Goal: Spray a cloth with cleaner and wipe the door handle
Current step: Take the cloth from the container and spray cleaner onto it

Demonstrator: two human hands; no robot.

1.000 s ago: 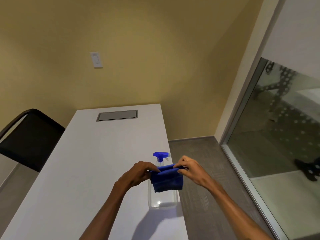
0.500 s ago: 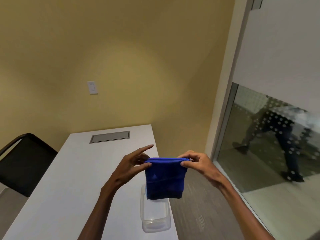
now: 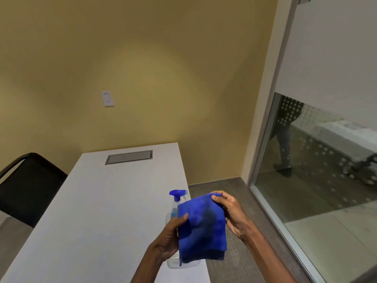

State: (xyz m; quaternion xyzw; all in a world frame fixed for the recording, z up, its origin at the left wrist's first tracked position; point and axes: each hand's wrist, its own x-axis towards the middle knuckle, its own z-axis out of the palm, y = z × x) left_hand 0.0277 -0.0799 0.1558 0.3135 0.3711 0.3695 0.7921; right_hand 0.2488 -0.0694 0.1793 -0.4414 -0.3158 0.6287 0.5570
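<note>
A folded blue cloth (image 3: 202, 227) hangs in front of me, held by both hands. My left hand (image 3: 169, 235) pinches its left edge with the thumb on top. My right hand (image 3: 230, 213) grips its upper right corner and right side. Behind the cloth a clear spray bottle (image 3: 174, 207) with a blue trigger head stands on the white table (image 3: 114, 201) near its right edge; the cloth and my left hand hide most of the bottle. No door handle is in view.
A black chair (image 3: 26, 186) stands left of the table. A grey cable hatch (image 3: 129, 157) lies at the table's far end. A glass partition (image 3: 318, 160) runs along the right, with a person walking behind it. Grey floor lies between the table and the glass.
The cloth has gone from being stretched by its top edge to hanging lower and tilted. My left hand moved down to its left edge. The bottle's blue head shows again.
</note>
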